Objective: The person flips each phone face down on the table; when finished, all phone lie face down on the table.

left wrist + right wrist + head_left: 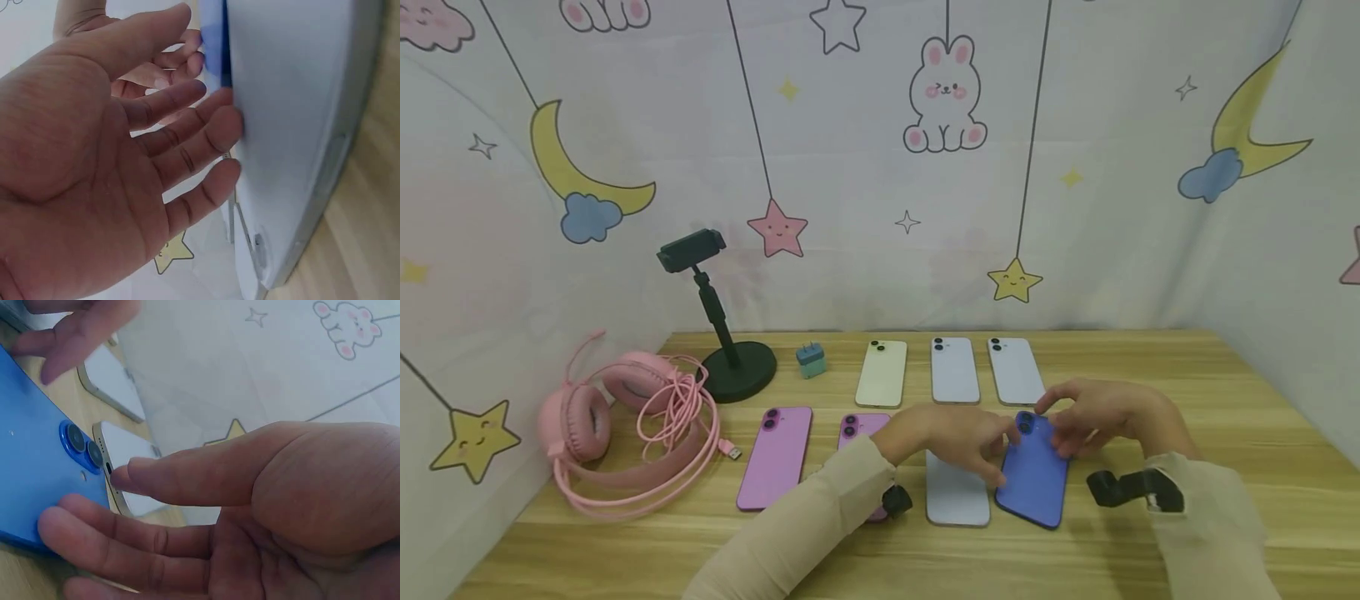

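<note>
A blue smartphone (1033, 475) lies back up on the table, its two camera lenses at the far left corner. Over its right edge is my right hand (1108, 412), fingers loosely bent, thumb apart from them; in the right wrist view the fingertips (59, 528) are right at the blue back. My left hand (958, 437) hovers over a white smartphone (957, 496) just to the left and hides its upper part. The left wrist view shows that hand's fingers (203, 187) loosely extended, fingertips overlapping the white phone's back, nothing gripped.
Two pink phones (775, 458) lie left of the white one, one partly under my left sleeve. Behind stand a row: a cream phone (882, 375) and two white phones (955, 371). Further left are a charger plug (811, 360), a black phone stand (737, 371) and pink headphones (576, 421).
</note>
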Demonstrator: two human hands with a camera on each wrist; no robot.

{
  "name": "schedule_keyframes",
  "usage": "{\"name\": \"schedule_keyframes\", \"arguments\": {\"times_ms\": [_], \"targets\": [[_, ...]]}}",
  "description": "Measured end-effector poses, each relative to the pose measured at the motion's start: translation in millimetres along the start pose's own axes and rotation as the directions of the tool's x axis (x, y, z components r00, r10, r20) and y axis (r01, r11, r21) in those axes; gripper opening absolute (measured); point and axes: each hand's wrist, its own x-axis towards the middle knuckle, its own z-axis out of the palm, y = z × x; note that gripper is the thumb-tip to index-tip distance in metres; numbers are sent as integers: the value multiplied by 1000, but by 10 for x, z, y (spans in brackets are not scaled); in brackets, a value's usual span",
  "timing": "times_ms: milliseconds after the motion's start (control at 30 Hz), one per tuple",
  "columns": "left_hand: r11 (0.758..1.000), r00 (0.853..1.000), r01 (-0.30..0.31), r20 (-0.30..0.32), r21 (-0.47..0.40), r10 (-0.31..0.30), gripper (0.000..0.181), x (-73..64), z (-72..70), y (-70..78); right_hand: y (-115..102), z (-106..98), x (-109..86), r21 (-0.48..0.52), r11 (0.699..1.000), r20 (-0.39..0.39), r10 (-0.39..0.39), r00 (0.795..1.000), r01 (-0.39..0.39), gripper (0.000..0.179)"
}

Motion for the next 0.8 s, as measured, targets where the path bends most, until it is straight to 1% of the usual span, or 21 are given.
{"name": "schedule_keyframes", "arguments": {"times_ms": [67, 200, 300, 433, 600, 733, 800], "targets": [[1000, 1000, 4, 16, 12, -4, 52, -1, 13, 0, 7, -3, -13, -29, 999, -20, 20, 1000, -21, 36], [1000, 999, -20, 28, -14, 21, 50, 22, 46, -12, 30, -3, -15, -78, 995, -51, 60, 997, -64, 34], [999, 999, -34, 34, -25, 35, 51, 38, 60, -9, 41, 0, -1, -95, 993, -57, 69, 996, -75, 35], [997, 997, -53, 54, -60, 56, 51, 52, 69, 2, 50, 2, 25, -119, 991, -63, 58, 996, -65, 38], [991, 992, -91, 77, -101, 99, 52, 59, 52, -11, 55, 3, 68, -121, 992, -58, 37, 998, -44, 41], [989, 993, -94, 64, -111, 101, 58, 26, 31, -24, 78, 3, 82, -118, 992, -53, 27, 998, -33, 40], [989, 994, -89, 46, -118, 95, 61, -11, 10, -37, 103, -2, 90, -130, 991, -60, 0, 998, -8, 38]]}}
